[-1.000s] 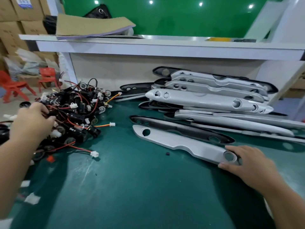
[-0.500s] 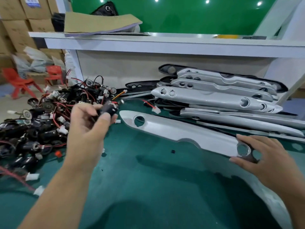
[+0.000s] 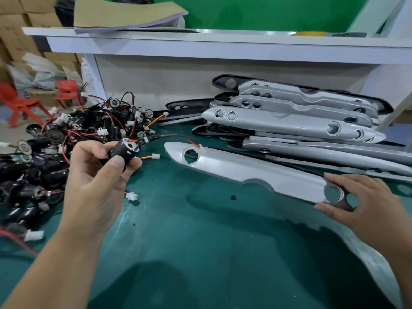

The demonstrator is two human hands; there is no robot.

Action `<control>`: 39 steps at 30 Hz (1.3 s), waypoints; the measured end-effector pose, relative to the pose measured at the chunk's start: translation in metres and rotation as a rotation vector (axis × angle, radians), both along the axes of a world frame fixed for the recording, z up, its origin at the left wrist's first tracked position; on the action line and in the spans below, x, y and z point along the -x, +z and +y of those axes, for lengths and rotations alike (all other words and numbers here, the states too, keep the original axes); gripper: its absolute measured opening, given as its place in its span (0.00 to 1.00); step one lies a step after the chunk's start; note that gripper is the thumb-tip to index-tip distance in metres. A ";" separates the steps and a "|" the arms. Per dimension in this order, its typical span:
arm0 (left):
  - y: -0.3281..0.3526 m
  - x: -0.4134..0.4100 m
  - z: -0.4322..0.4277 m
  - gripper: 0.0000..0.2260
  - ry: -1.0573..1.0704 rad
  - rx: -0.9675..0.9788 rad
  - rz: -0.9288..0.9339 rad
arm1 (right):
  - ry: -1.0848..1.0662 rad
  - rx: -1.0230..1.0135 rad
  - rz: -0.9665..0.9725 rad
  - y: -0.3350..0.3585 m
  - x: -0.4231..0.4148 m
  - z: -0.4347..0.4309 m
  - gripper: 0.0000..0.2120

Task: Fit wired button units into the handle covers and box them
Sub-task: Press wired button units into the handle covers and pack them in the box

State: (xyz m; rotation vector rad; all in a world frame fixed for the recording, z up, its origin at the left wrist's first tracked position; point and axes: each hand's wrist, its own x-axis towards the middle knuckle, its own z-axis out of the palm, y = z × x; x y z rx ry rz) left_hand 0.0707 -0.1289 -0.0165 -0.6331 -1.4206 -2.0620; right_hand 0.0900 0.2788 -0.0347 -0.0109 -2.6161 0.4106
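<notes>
My left hand [image 3: 98, 175] pinches a black wired button unit [image 3: 121, 149] between thumb and fingers, held above the green table. Its red and black wire runs right to a white plug lying by the round hole at the left end of a silver handle cover [image 3: 249, 169]. My right hand [image 3: 365, 204] grips that cover at its right end, by the two round holes, and holds it lifted at a slant. A tangled pile of button units [image 3: 66, 139] lies at the left.
A stack of silver and black handle covers [image 3: 301, 121] lies against the back wall under a white shelf [image 3: 200, 41]. The green table mat [image 3: 200, 253] spreads in front. Loose white plugs [image 3: 131, 195] lie near the pile. Red chairs and cardboard boxes stand far left.
My left hand took a button unit out of the pile and raised it toward the middle. My right hand lifted the silver cover off the table and swung its left end up.
</notes>
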 end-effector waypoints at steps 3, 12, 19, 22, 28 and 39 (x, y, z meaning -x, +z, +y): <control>0.001 0.001 -0.002 0.18 0.035 -0.018 -0.014 | -0.012 0.002 0.004 0.000 -0.001 0.001 0.34; -0.002 0.002 -0.009 0.15 0.114 0.019 -0.121 | -0.004 -0.004 0.066 -0.001 -0.002 0.006 0.42; -0.008 -0.002 0.020 0.16 0.632 0.702 -0.169 | 0.144 -0.056 0.224 0.009 -0.005 -0.013 0.38; -0.007 0.000 0.027 0.13 0.776 0.870 -0.118 | 0.169 -0.088 0.264 0.013 -0.008 -0.015 0.35; -0.012 0.001 0.026 0.22 0.699 0.901 -0.276 | 0.180 -0.047 0.229 0.014 -0.010 -0.011 0.38; -0.018 0.013 0.023 0.19 0.136 0.269 -0.629 | 0.290 0.068 -0.298 -0.001 -0.004 0.007 0.29</control>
